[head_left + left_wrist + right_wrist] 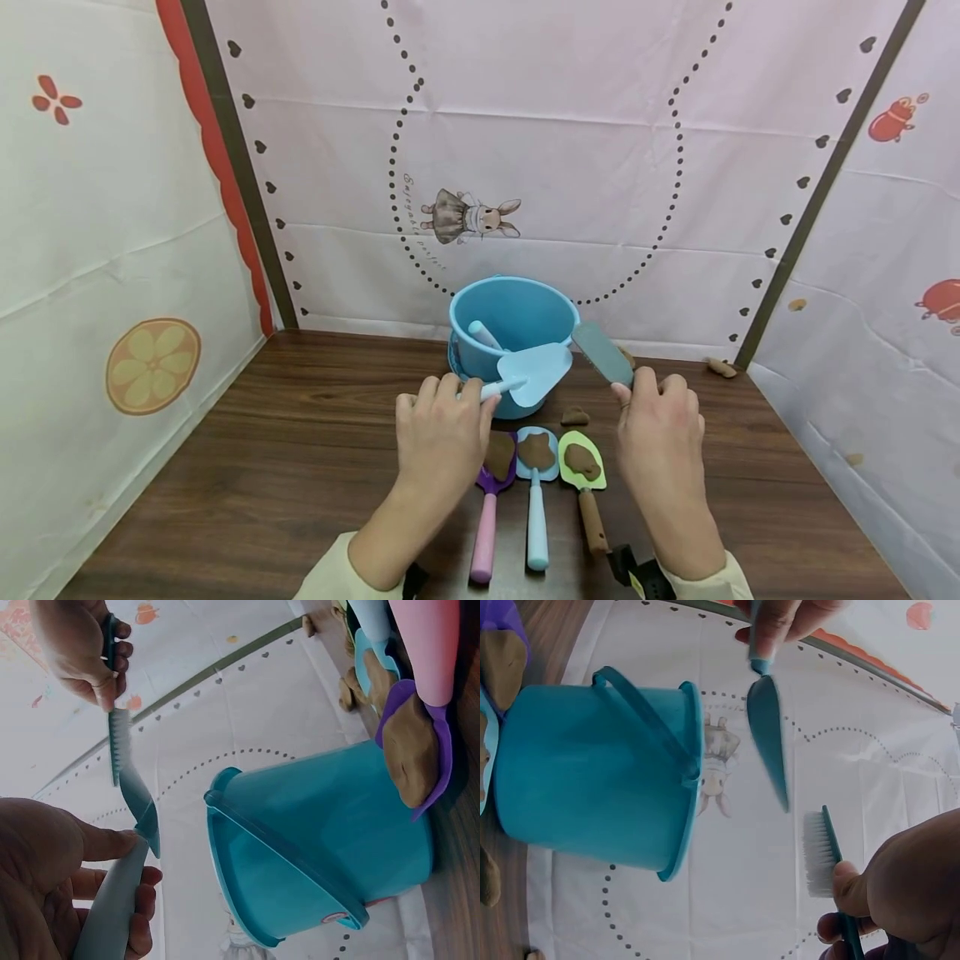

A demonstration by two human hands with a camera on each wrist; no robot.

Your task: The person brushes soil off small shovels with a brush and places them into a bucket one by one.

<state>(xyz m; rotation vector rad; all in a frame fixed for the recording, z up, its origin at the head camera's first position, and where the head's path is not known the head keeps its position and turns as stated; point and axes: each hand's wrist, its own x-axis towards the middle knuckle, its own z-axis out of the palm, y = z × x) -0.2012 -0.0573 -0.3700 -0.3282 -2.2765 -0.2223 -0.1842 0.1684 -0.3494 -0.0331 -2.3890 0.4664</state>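
Two hands, each closed round one tool, work before the printed cloth (540,167); the left hand (442,429) grips the shovel (536,373) by its pale handle, thumb laid toward the neck; the right hand (662,433) pinches the brush (602,352) by its handle, thumb against fingers; in the head view the blade crosses the front right of the rim of the bucket (525,312), which stands upright on the table (262,467) with a pale handle (483,335) showing inside; the right wrist view shows the bristles (819,855) turned toward the blade but apart from it; before the bucket lie, in a row, the purple tool (490,500), the blue tool (536,508) and the green tool (592,517), each bearing a brown lump, with a loose lump (575,417) just behind them; whether any residue clings to the shovel cannot be told

The step in hand appears to be brushing the blade; for a good result, the left hand should steady the shovel, blade inclined toward the bucket's mouth so that crumbs would drop inside; the bristles are best laid evenly on the face and drawn in short, light strokes from neck to tip; one tool should move while the other rests; too hard a stroke could flick crumbs past the rim, and low wrists could disturb the laden row
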